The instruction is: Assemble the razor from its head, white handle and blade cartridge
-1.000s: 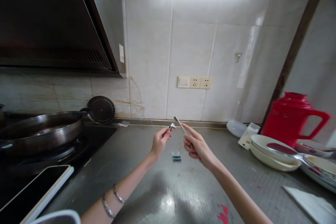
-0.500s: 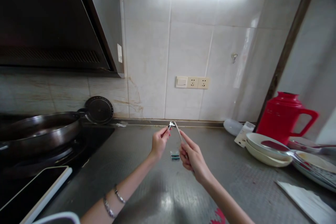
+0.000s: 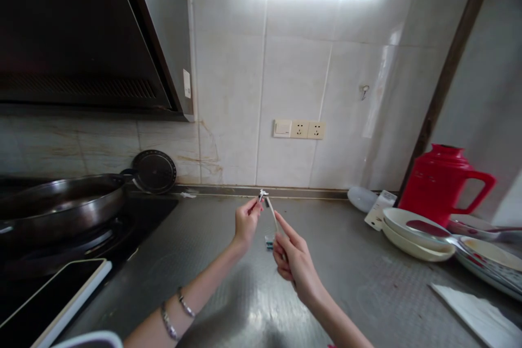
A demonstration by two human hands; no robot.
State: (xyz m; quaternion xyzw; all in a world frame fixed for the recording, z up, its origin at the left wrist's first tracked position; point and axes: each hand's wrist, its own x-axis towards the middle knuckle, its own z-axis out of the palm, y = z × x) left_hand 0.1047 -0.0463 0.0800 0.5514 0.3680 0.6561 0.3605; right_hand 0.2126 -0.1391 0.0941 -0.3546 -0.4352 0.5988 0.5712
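My left hand (image 3: 246,224) is closed in a pinch around a small white and dark piece (image 3: 263,193), too small to name. My right hand (image 3: 297,261) has its fingers wrapped round a thin pale stick (image 3: 272,213), which points up and to the left. The stick's upper end is close to the small piece, and I cannot tell whether they touch. Below them, a small clear packet with teal strips (image 3: 269,243) lies on the metal counter (image 3: 228,293), partly hidden behind my right hand.
A steel pan (image 3: 69,204) sits on the stove at left, with a phone-like slab (image 3: 61,299) before it. At right are a red jug (image 3: 438,185), stacked bowls (image 3: 416,244), plates (image 3: 493,261) and a white sheet (image 3: 477,312). The tiled wall (image 3: 228,147) closes off the back.
My right hand has shifted slightly left and down, with the stick's tip coming nearer the small piece. The packet is now more covered by my right hand.
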